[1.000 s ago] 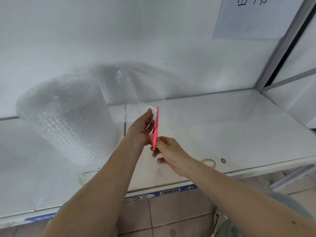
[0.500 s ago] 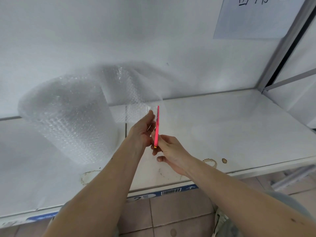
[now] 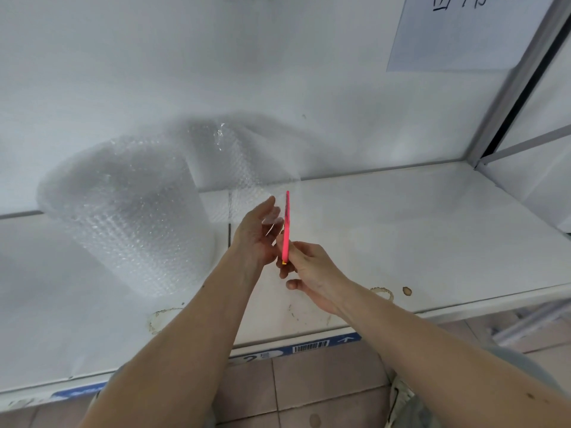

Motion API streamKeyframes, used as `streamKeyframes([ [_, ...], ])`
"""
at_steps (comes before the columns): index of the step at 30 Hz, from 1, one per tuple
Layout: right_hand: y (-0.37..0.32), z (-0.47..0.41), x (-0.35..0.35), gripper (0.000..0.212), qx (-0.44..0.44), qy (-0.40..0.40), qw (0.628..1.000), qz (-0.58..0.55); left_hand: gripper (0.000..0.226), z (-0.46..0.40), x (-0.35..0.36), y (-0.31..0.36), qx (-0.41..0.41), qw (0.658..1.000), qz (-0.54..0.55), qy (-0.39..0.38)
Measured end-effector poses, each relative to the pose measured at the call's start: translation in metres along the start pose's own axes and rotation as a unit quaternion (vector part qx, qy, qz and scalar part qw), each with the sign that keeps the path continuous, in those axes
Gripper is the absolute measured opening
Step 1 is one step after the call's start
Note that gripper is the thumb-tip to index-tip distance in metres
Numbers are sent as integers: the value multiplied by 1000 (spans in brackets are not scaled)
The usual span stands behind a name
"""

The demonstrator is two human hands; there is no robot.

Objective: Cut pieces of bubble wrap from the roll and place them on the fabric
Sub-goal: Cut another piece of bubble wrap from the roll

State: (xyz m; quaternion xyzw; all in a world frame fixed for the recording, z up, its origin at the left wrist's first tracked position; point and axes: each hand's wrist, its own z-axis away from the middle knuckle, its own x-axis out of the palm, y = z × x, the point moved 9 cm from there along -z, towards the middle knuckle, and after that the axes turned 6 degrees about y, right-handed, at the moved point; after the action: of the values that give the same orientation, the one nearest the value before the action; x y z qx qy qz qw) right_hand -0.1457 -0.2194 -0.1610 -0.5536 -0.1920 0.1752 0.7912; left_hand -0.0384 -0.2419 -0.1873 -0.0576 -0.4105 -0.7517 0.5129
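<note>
head view looks down on a white desk (image 3: 401, 230) set against a white wall, with tiled floor below its front edge. a big bubble wrap roll (image 3: 123, 211) stands upright on the left part of the desk, and a loose sheet of bubble wrap (image 3: 244, 168) runs from the roll's top rightward and down toward the hands. the left hand (image 3: 258, 236) is raised above the middle of the desk; its thumb and fingers pinch the free edge of the sheet, so its grip is closed on the bubble wrap. just to its right, the right hand (image 3: 309, 267) has its fingers curled round the lower end of a pink cutter (image 3: 286, 227), grasping it. the cutter stands nearly upright, its tip pointing up, right beside the pinched edge of the sheet; whether the blade touches the wrap cannot be told. both forearms reach in from the bottom of the view. brown ring stains (image 3: 383, 293) mark the desk near its front edge, right of the hands. a sheet of paper (image 3: 457, 35) with handwriting hangs on the wall at upper right. a barcode label (image 3: 310, 346) sits on the blue strip along the desk's front edge.
</note>
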Motion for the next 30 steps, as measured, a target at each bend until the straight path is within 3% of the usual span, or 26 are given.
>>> streamKeyframes([
  [10,0,0,1,43,0,-2,1000,12,23,-12,1,1,-8,998,66,-6],
  [18,-2,-4,5,40,-10,-4,1000,9,20,-8,-3,3,17,1000,22,12],
  [26,-8,-7,0,41,-11,14,1000,10,32,-16,-7,3,20,1000,17,9],
  [30,-8,-8,-1,43,-16,15,1000,17,21,-13,-5,5,23,999,31,2],
])
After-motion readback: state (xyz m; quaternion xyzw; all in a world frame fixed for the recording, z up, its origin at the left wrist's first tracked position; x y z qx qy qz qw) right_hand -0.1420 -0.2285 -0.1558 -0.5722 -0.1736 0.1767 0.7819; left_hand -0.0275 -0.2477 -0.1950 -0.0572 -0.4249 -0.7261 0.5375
